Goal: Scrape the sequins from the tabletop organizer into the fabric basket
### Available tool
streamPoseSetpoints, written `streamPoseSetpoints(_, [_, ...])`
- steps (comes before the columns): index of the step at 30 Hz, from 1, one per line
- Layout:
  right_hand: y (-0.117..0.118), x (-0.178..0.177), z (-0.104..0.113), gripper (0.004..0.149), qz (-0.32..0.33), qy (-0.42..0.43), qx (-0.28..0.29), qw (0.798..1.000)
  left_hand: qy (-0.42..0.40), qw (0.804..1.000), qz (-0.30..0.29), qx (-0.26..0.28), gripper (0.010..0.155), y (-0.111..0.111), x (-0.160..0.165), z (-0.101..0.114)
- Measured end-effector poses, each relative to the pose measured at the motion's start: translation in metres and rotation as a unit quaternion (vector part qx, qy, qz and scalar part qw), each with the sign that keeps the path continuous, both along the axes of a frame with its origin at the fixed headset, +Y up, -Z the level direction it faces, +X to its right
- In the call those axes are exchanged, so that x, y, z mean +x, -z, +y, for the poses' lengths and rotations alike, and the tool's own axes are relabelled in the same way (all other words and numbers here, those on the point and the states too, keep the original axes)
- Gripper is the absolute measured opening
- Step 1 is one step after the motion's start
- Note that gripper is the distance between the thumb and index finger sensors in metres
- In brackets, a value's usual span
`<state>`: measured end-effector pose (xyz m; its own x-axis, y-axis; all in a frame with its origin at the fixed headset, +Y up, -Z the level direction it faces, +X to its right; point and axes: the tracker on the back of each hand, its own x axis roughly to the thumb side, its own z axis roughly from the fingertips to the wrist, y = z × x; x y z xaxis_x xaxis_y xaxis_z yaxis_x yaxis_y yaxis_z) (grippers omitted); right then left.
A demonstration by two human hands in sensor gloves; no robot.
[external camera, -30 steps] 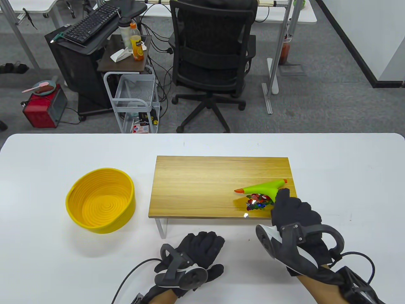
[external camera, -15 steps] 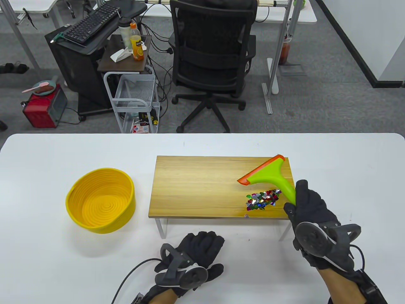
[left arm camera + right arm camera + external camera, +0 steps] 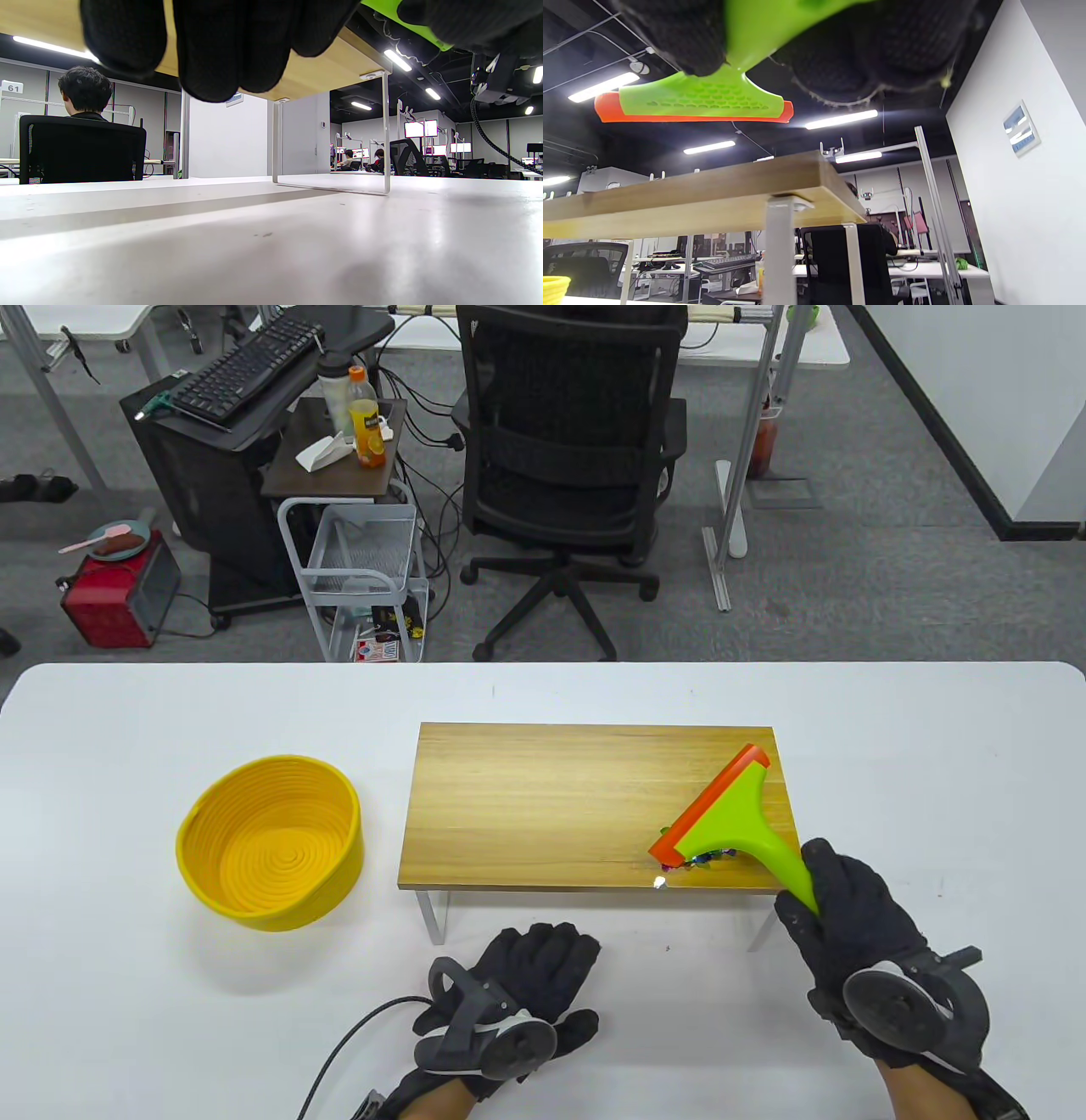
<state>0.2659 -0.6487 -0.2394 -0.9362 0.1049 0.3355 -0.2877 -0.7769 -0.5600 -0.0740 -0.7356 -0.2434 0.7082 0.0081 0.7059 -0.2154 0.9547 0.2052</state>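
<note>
Done: nil; yellow coiled fabric basket w/o sequins.
Left: colourful sequin pile on wooden organizer shelf, all to scrape.
R hand: grasping green squeegee w/ orange blade.
L hand: flat on table, grasping nothing.

The tabletop organizer has a matt wood-grain top on smooth white metal legs. The scraper is glossy green plastic (honeycomb-textured underneath) with an orange edge. The sequins glitter; the yellow fabric basket looks coiled, ribbed cloth.

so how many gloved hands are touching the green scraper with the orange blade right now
1. The right hand grips the green scraper with the orange blade by its handle, over the wooden organizer. The left hand rests on the white table, apart from it.
</note>
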Motion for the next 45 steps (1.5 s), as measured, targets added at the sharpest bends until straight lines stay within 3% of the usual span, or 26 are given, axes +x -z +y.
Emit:
streamPoseSetpoints(11, [-0.010,0.027,-0.012,0.063,-0.001,0.015,0.013,1.000,0.010,1.000,0.010,0.022,0.075,-0.006,0.006,0.006])
streamPoseSetpoints(18, [-0.015,0.034,-0.016,0.062,0.010,0.027,0.018,0.999,-0.005,0.997,0.038,0.071,0.072,-0.016,0.000,0.034])
streamPoseSetpoints(23, [-0.015,0.034,-0.020,0.061,0.022,0.041,0.017,0.999,-0.032,0.995,0.069,0.071,0.070,-0.019,-0.011,0.058])
streamPoseSetpoints(29, [-0.014,0.033,-0.023,0.061,0.024,0.046,0.017,0.999,-0.050,0.982,0.143,0.116,0.066,-0.026,-0.039,0.081])
streamPoseSetpoints(36, [-0.015,0.033,-0.024,0.061,0.023,0.052,0.019,0.998,-0.109,0.932,0.307,0.161,0.061,-0.024,-0.096,0.101])
streamPoseSetpoints(40, [-0.014,0.033,-0.023,0.060,0.024,0.053,0.017,0.998,-0.115,0.887,0.433,0.113,0.059,-0.011,-0.130,0.096])
streamPoseSetpoints(45, [-0.014,0.034,-0.023,0.060,0.026,0.060,0.016,0.998,-0.097,0.831,0.545,0.049,0.056,0.011,-0.160,0.079])
